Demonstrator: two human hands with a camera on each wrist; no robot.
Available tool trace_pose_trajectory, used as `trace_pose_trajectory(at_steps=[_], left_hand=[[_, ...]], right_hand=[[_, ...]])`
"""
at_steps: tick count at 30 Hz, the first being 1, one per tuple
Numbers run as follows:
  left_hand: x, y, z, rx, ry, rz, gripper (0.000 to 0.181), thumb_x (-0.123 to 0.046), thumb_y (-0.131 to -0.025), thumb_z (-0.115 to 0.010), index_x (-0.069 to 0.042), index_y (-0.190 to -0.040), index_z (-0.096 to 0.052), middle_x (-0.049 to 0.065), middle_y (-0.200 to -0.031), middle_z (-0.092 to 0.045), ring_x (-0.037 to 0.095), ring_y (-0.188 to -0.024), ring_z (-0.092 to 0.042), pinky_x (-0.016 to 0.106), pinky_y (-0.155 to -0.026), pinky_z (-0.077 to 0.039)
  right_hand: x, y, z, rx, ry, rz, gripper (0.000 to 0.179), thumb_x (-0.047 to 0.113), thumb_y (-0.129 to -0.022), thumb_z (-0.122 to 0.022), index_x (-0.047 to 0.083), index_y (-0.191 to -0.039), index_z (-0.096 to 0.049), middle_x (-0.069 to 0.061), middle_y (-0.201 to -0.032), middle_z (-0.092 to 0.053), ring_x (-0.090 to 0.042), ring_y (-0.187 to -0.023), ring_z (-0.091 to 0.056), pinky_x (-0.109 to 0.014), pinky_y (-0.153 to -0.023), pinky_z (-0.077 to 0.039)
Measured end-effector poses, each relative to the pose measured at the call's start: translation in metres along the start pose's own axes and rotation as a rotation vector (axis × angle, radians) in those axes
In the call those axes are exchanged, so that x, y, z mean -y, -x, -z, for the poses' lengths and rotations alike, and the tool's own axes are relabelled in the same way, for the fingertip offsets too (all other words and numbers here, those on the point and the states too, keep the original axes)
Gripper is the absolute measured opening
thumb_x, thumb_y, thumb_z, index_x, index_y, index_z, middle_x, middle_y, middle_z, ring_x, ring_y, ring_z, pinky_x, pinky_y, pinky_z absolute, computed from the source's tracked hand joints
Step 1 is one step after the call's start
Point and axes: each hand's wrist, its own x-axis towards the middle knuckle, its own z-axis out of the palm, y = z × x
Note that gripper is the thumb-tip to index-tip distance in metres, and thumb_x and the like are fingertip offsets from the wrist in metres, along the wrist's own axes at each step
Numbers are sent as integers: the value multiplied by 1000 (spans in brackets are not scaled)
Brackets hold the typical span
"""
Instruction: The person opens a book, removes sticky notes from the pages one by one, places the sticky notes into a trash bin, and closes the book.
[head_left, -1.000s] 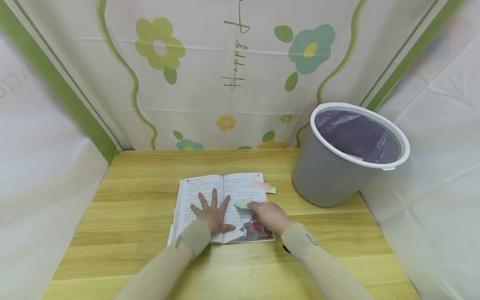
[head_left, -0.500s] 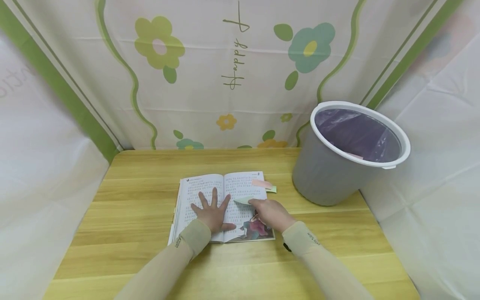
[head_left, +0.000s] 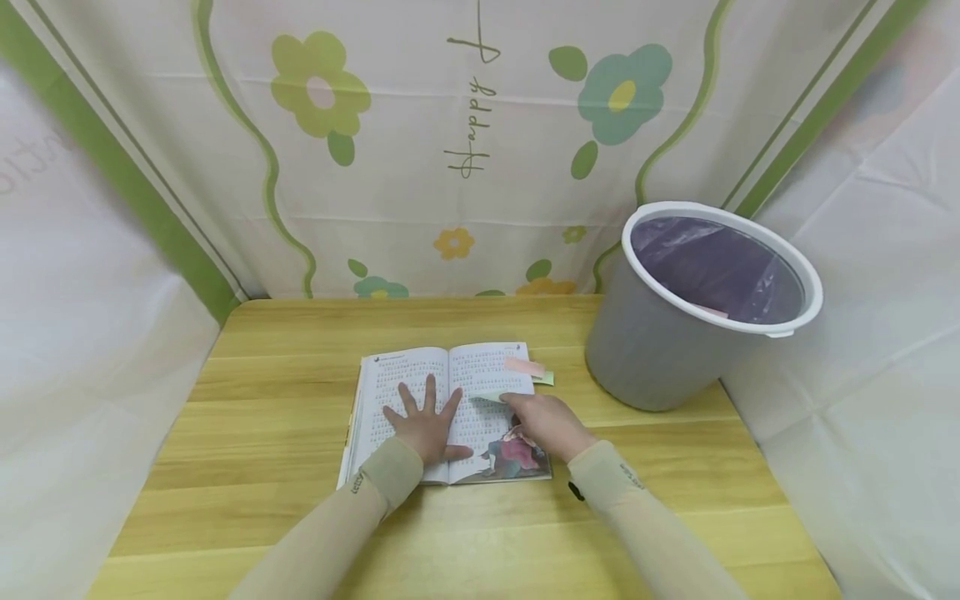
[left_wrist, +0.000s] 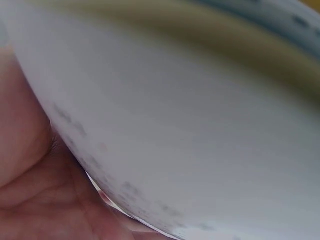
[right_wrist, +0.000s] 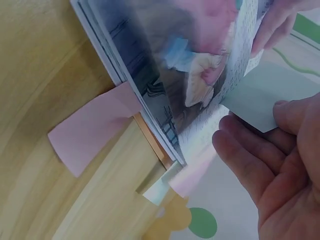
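An open book [head_left: 480, 358] with printed text lies on the wooden table. My left hand [head_left: 423, 433] rests on it with fingers spread, over the left page and the gutter. My right hand [head_left: 551, 425] is over the right page and pinches a pale green sticky note [right_wrist: 267, 95] between thumb and fingers. One edge of that note meets the page in the right wrist view. Further up the right page, a pink sticky note [head_left: 525, 367] and a green tab [head_left: 545, 378] stick out past the book's edge. Another pink strip [right_wrist: 97, 127] juts from the book in the right wrist view.
A grey bin [head_left: 645, 350] with a white rim and purple liner stands at the back right of the table [head_left: 262, 400]. Inside it a bit of pink paper [head_left: 711, 311] shows. Flower-printed cloth [head_left: 375, 192] hangs behind and at both sides.
The pale green note has tilted and looks narrower from above, as the right hand shifts very slightly up and right. The left hand stays spread on the book.
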Motion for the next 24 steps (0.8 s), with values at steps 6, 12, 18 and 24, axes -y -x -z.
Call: trace_pose_trajectory(at_steps=[6,12,18,24], left_hand=[[-1,1,0,-8,-8,1,106,-81,-75,-57,-31,-160,-17,21,-164,-4,65,-137,-9,79,-97,-26],[0,-1,-1,-5,-4,2,106,-81,-76,-57,-31,-160,-17,21,-164,-3,66,-137,-8,79,-97,-26],[0,0,-1,-25,1,-16,105,-80,-75,-58,-30,-159,-20,23,-163,-6,67,-136,-11,80,-95,-28],[1,0,-2,-26,5,-19,105,-81,-75,-57,-30,-159,-20,23,-163,-5,67,-136,-11,81,-94,-27]], right_hand=[[0,2,2,-30,21,-3,48,6,-86,-76,13,-132,-64,0,-98,-72,-11,-83,-66,-32,-76,-56],[-1,2,6,-46,36,-11,44,0,-92,-65,13,-134,-63,-3,-111,-72,-12,-88,-66,-32,-81,-56],[0,3,12,-54,-14,-29,36,3,-100,-55,8,-135,-61,-6,-122,-69,-20,-108,-66,-38,-95,-52],[0,4,17,-55,-17,-37,37,4,-102,-52,9,-137,-59,-7,-128,-66,-23,-113,-64,-38,-97,-50]])
